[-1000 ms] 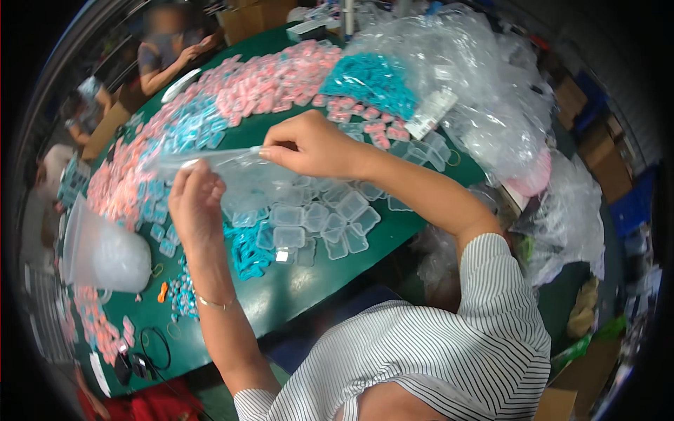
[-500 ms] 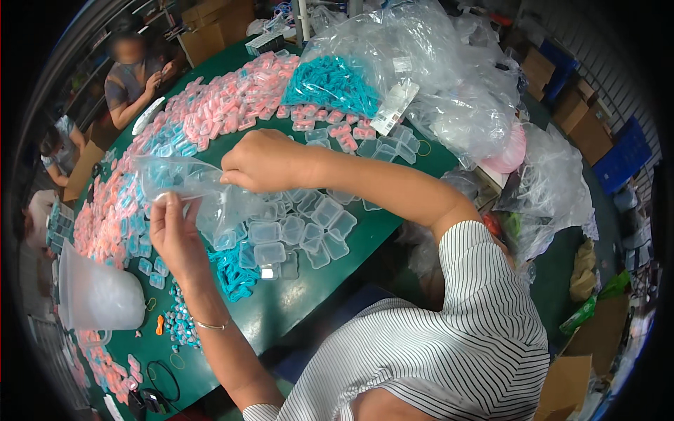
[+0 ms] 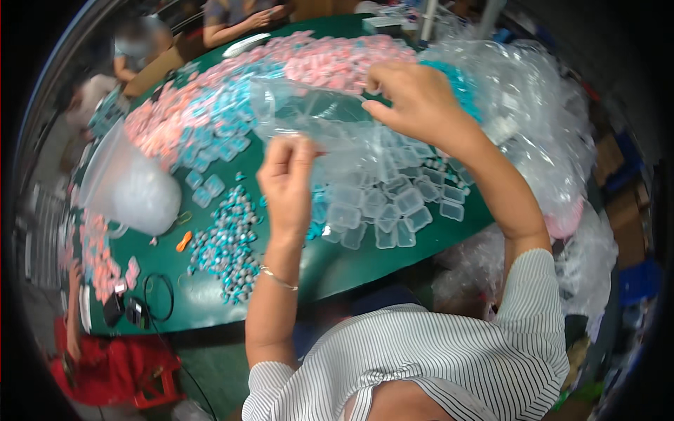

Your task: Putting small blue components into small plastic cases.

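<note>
A clear plastic bag [image 3: 316, 105] is stretched between my two hands above the table. My left hand [image 3: 286, 168] pinches its near edge between thumb and fingers. At the bag's right side, my right hand [image 3: 418, 98] has its thumb and fingertips on the film, which looks gripped though motion blurs it. Below the bag lie several small clear lidded boxes [image 3: 408, 202], partly seen through the film. Teal cord [image 3: 317, 214] shows in part behind my left wrist.
On the green table [image 3: 330, 277] are pink-filled boxes [image 3: 330, 59], blue-filled boxes [image 3: 210, 151] and small teal-and-grey pieces [image 3: 232, 245]. A translucent jug [image 3: 140, 189] lies at the left, near an orange tie [image 3: 184, 241]. Large plastic bags [image 3: 519, 105] crowd the right. Other people sit across the table.
My view has swung to the left, so the table appears shifted right. Both hands still hold the bag, and the right has drawn farther from the left. More teal-and-grey pieces show.
</note>
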The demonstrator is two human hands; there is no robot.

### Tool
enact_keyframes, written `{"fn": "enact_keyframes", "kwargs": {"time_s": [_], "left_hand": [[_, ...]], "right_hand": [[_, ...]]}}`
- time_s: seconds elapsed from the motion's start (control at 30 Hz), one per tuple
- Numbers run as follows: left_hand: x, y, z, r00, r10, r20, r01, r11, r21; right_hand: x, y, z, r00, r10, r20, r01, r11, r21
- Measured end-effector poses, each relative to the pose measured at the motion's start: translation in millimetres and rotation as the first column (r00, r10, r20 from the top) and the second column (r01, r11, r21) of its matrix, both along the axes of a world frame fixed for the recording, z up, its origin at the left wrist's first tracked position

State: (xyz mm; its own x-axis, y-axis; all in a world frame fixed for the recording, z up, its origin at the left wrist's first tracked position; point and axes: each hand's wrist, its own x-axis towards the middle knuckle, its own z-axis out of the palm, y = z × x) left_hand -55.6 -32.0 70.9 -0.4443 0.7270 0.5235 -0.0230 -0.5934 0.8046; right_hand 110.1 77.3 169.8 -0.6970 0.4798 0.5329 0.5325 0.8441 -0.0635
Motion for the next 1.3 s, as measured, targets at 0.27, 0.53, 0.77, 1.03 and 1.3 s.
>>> {"fn": "enact_keyframes", "kwargs": {"time_s": [0.27, 0.53, 0.77, 1.03, 1.3], "left_hand": [[11, -6, -4, 0.991, 0.083, -0.104, -0.077, 0.995, 0.056], [26, -3, -2, 0.971, 0.124, -0.202, -0.099, 0.987, 0.128], [38, 6, 4, 0.942, 0.188, -0.279, -0.124, 0.965, 0.229], [40, 13, -14, 0.942, 0.172, -0.289, -0.128, 0.978, 0.166], [38, 19, -32, 0.910, 0.213, -0.356, -0.181, 0.976, 0.121]], "right_hand": [[-74, 20, -30, 0.863, 0.411, 0.295, -0.306, 0.889, -0.342], [-134, 66, -67, 0.727, 0.548, 0.414, -0.254, 0.775, -0.579], [-160, 77, -113, 0.709, 0.662, 0.243, -0.416, 0.671, -0.614], [-140, 95, -153, 0.757, 0.600, 0.258, -0.423, 0.751, -0.507], [-126, 108, -185, 0.842, 0.481, 0.243, -0.376, 0.847, -0.375]]}}
